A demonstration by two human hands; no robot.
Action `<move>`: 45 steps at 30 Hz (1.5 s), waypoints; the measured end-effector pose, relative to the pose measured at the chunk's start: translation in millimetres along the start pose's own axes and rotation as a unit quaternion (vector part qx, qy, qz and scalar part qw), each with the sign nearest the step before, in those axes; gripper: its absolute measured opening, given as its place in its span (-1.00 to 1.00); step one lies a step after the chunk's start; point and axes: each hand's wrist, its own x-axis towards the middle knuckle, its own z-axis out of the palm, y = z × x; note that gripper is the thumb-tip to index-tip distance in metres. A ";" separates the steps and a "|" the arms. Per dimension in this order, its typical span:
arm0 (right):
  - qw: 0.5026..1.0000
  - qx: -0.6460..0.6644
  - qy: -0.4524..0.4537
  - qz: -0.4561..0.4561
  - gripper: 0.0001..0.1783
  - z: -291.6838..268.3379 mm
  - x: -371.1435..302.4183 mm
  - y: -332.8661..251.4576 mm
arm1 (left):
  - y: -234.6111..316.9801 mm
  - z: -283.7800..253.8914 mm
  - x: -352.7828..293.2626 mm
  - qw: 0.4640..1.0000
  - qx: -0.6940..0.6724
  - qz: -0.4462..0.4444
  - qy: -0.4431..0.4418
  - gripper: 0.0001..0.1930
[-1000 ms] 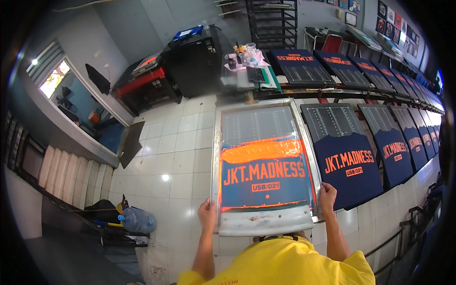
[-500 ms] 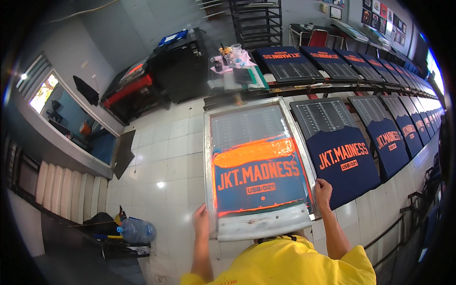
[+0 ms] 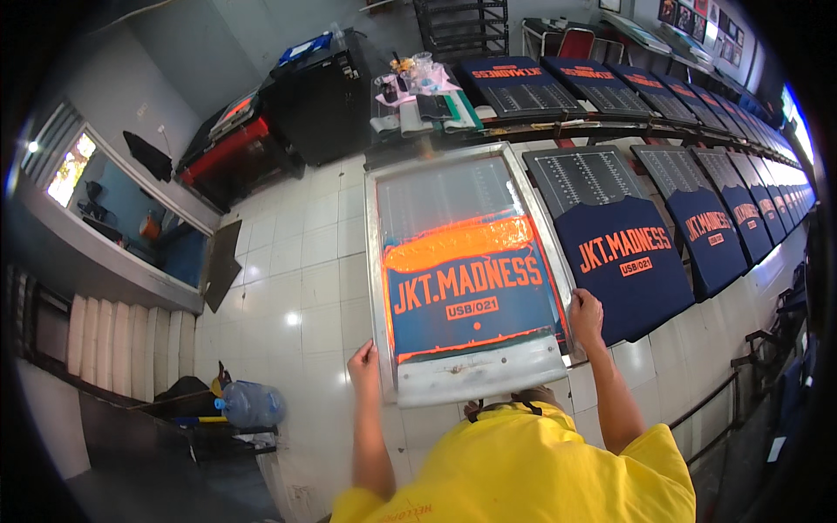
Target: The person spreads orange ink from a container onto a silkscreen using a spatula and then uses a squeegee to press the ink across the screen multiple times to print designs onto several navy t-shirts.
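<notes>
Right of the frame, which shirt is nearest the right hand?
The near row's first shirt, directly beside the silver frame and right hand; the others sit farther away.

Framed screen (image 3: 513,307), orange ink band (image 3: 458,245), seemingly flat

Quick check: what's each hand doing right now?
Left hand: fingers curled beside the frame's left edge; whether it grips cannot be told.
Right hand: closed, holding the frame's right edge.

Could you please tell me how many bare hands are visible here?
2: the left hand beside the metal frame's left edge, and the right hand at its right edge.
</notes>
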 end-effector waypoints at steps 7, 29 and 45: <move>0.956 0.014 -0.177 -0.232 -0.56 -36.9 -56.5 -62.1 | 10.8 -16.6 -33.9 0.993 0.047 0.066 0.088 -0.70; 0.857 -0.084 -0.217 -0.460 -0.71 -30.2 -53.2 -159.4 | -21.1 77.5 -144.7 0.916 0.018 -0.127 -0.380 -0.44; 0.875 -0.133 -0.219 -0.411 -0.72 60.1 107.3 -192.7 | -0.2 108.4 -167.5 0.957 0.040 -0.056 -0.283 -0.56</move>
